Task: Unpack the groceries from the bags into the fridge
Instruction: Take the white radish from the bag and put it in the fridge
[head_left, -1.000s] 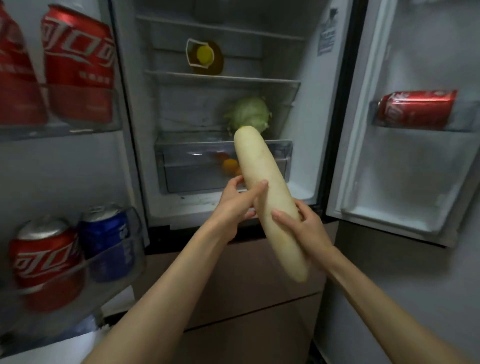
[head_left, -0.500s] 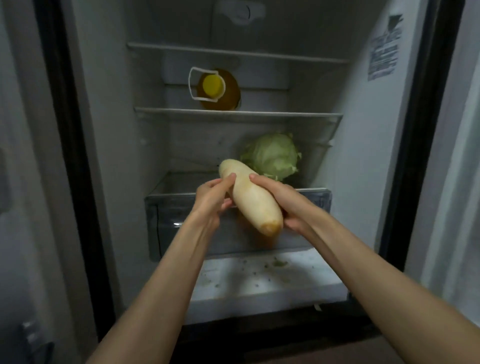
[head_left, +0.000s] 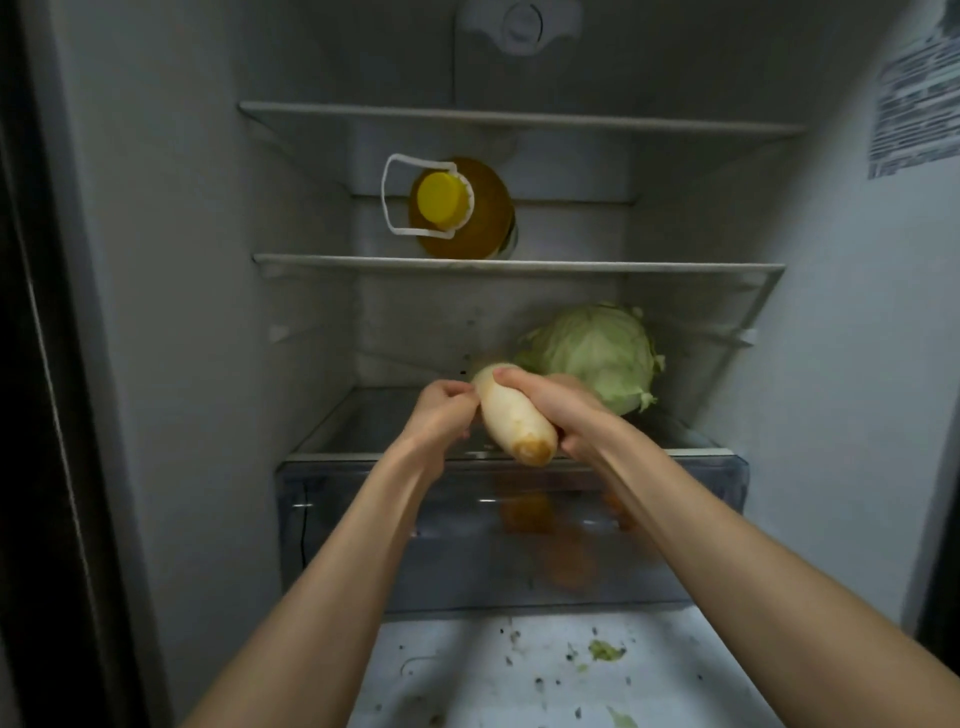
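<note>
White radish (head_left: 511, 421) gripped by left hand (head_left: 441, 415) and right hand (head_left: 566, 410), not yet shelved; cabbage (head_left: 597, 353) just beyond, oil bottle (head_left: 457, 208) above, already stored.

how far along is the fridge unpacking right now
Already in: an oil bottle on the middle shelf, a cabbage on the shelf below, orange items blurred in the drawer. In hand: left hand and right hand grip a white radish beside the cabbage. No bags show, so what's left is unclear.
</note>
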